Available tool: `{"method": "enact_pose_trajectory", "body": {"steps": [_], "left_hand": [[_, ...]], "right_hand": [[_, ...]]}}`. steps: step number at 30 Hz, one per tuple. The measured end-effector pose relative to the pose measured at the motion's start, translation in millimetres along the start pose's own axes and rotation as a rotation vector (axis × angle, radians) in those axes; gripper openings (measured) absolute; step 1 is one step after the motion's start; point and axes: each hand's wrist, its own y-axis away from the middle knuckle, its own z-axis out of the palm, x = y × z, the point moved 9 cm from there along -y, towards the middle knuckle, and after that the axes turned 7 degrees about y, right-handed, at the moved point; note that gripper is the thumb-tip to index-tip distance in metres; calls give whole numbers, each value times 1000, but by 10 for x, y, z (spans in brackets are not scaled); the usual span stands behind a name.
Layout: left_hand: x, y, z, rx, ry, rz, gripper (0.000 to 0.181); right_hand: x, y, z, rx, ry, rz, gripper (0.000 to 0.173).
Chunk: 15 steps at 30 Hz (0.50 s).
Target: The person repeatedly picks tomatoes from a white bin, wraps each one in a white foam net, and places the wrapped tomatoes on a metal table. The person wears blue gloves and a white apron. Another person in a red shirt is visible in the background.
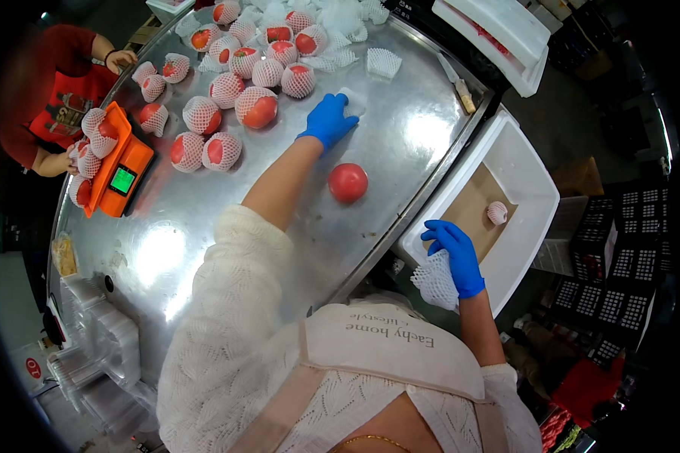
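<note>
My left hand (330,123), in a blue glove, rests on the steel table with thumb and forefinger apart, its fingertips touching a flat white foam net (352,103). Nearer to me sits a bare red tomato (348,183). My right hand (456,255), also gloved in blue, holds a crumpled white foam net (436,280) over the near edge of a white foam box (535,238). Inside that box, on brown cardboard, is one netted fruit (497,213). Several netted tomatoes (256,107) stand beyond my left hand. Another foam net (383,63) lies farther off.
A knife (457,84) lies by the table's right edge (425,187). Across the left side, a co-worker's hand (75,158) touches netted tomatoes on an orange scale (119,170). A lidded foam box (498,39) stands at the far right. Clear plastic containers (99,334) are stacked at the lower left.
</note>
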Motion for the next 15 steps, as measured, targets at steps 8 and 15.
{"method": "enact_pose_trajectory", "body": {"steps": [8,15], "left_hand": [[-188,28,23,-104,509,-378,29],[966,938,-195,-20,809,-103,27]], "right_hand": [[-311,-116,249,-96,61,-122,28],[-866,-429,448,47,58,-341,33]]}}
